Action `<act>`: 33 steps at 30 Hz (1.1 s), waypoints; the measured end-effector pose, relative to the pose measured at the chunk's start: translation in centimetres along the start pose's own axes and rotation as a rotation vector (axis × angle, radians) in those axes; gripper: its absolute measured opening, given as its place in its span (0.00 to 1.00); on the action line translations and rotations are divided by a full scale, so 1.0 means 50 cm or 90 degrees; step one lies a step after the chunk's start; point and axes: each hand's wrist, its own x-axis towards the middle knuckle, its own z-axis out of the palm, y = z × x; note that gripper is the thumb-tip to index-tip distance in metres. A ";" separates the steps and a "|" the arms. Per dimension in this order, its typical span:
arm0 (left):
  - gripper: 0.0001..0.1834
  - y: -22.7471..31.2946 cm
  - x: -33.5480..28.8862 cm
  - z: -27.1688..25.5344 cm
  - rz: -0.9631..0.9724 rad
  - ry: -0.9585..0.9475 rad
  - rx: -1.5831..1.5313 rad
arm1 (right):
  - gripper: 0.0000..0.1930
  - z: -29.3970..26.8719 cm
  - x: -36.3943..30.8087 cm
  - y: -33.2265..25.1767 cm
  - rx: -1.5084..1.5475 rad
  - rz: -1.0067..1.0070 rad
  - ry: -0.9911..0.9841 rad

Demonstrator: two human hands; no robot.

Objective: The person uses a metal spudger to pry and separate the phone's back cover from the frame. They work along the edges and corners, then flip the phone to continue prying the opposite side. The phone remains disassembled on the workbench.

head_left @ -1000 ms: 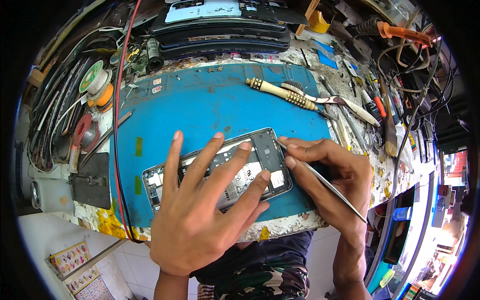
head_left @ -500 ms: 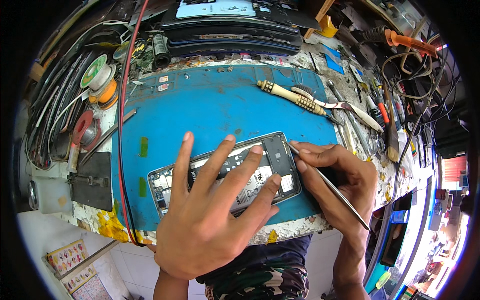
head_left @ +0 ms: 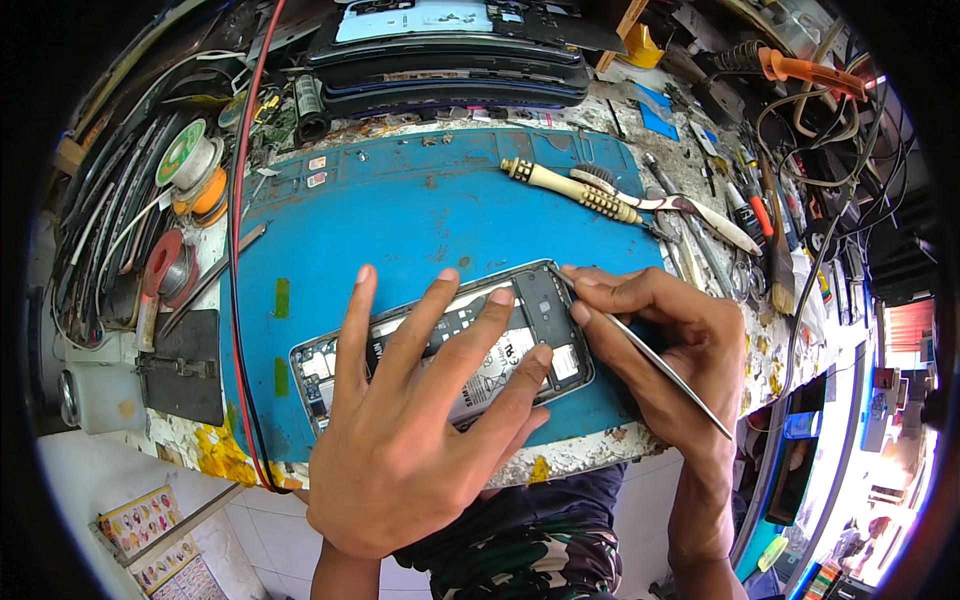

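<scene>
We spread our left hand [head_left: 405,440] across an opened smartphone [head_left: 545,310] (battery [head_left: 492,370] showing); our right hand [head_left: 702,340] pinches a slim metal tool [head_left: 668,371].

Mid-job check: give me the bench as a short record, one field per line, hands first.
Left hand: fingers spread over the phone
Right hand: gripping a slim metal tool
Tool tip: at the phone's upper right corner; contact unclear
Phone: insides exposed, lying slanted on the blue mat
Upper right of mat: beige-handled tool, with a toothbrush beside it
Left of mat: red spool
Behind mat: stack of dark panels
</scene>
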 end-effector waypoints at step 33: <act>0.24 0.001 -0.004 0.001 0.014 0.012 0.012 | 0.07 -0.002 -0.040 -0.027 -0.082 -0.026 0.013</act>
